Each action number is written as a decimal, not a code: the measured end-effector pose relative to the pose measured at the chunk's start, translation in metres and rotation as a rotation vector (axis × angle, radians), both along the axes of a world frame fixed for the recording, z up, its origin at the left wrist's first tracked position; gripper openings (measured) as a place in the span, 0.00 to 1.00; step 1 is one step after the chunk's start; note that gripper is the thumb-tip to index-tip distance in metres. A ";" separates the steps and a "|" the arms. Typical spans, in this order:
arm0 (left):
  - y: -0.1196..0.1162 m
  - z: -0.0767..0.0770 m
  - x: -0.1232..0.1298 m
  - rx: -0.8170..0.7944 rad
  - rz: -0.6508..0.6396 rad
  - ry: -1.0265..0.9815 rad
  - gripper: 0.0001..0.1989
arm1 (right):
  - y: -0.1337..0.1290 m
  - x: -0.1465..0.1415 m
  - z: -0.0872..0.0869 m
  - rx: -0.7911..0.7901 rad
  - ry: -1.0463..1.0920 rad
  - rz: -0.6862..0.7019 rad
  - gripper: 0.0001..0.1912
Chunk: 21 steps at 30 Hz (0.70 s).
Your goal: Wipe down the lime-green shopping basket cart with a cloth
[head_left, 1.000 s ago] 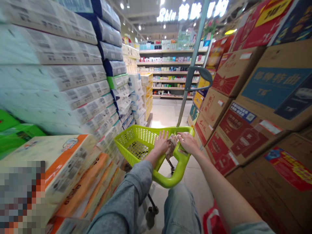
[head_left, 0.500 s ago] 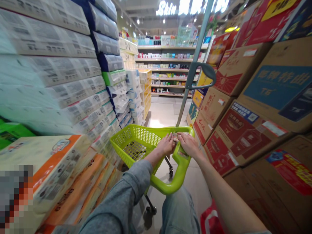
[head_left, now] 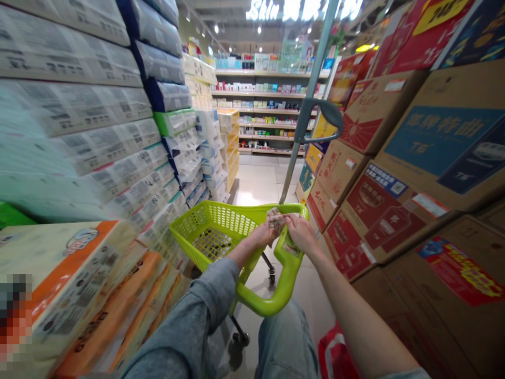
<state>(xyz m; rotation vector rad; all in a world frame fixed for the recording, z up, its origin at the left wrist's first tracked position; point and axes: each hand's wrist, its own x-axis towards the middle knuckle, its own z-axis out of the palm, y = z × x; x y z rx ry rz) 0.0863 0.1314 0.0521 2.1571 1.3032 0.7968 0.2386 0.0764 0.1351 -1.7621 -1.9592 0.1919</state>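
A lime-green shopping cart (head_left: 272, 304) with a perforated plastic basket stands right in front of my legs. My left hand (head_left: 265, 232) is closed around a crumpled beige, mottled cloth or tissue (head_left: 275, 218) at the cart's handle end. Close beside it, my right hand (head_left: 301, 232) is curled over the green handle, its fingertips at the crumpled piece. Whether those fingertips also pinch it I cannot tell. A grey pole with a grip (head_left: 321, 122) rises from the cart's far side.
Stacked paper packs (head_left: 106, 100) line the left, with an orange-and-cream pack (head_left: 51, 247) near me. Cardboard cartons (head_left: 386, 205) are piled on the right. Ahead, a tiled aisle floor (head_left: 256, 181) leads to shelves of small goods (head_left: 268, 95). A red bag (head_left: 335, 352) is low by my right leg.
My left hand has turned and drawn slightly left, so the crumpled piece now shows. My right hand stays on the handle. The whole view has shifted a little.
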 end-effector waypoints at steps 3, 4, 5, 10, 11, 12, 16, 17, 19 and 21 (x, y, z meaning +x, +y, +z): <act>-0.021 0.003 -0.024 -0.123 -0.078 0.125 0.26 | -0.002 -0.002 0.002 -0.010 0.004 -0.027 0.20; -0.030 0.005 -0.033 -0.139 -0.089 0.153 0.25 | -0.003 -0.002 0.003 -0.015 0.001 -0.035 0.20; -0.039 0.009 -0.041 -0.150 -0.094 0.174 0.24 | -0.003 -0.002 0.004 -0.021 -0.004 -0.042 0.20; -0.085 0.033 -0.072 -0.281 -0.133 0.347 0.26 | -0.004 -0.003 0.002 -0.036 -0.011 -0.049 0.20; -0.091 0.038 -0.076 -0.297 -0.150 0.403 0.27 | -0.003 -0.002 0.002 -0.037 -0.008 -0.049 0.20; -0.097 0.043 -0.078 -0.304 -0.162 0.454 0.28 | -0.003 -0.002 0.001 -0.037 -0.005 -0.050 0.19; -0.109 0.054 -0.084 -0.221 -0.143 0.556 0.24 | -0.001 -0.001 -0.003 -0.046 -0.011 -0.049 0.19; -0.110 0.055 -0.087 -0.199 -0.124 0.563 0.22 | -0.001 0.000 -0.004 -0.050 -0.016 -0.048 0.20; -0.113 0.057 -0.095 -0.156 -0.059 0.552 0.19 | -0.002 0.000 -0.004 -0.059 -0.025 -0.040 0.20; -0.119 0.060 -0.107 -0.117 0.056 0.481 0.18 | -0.003 0.000 -0.004 -0.059 -0.031 -0.035 0.20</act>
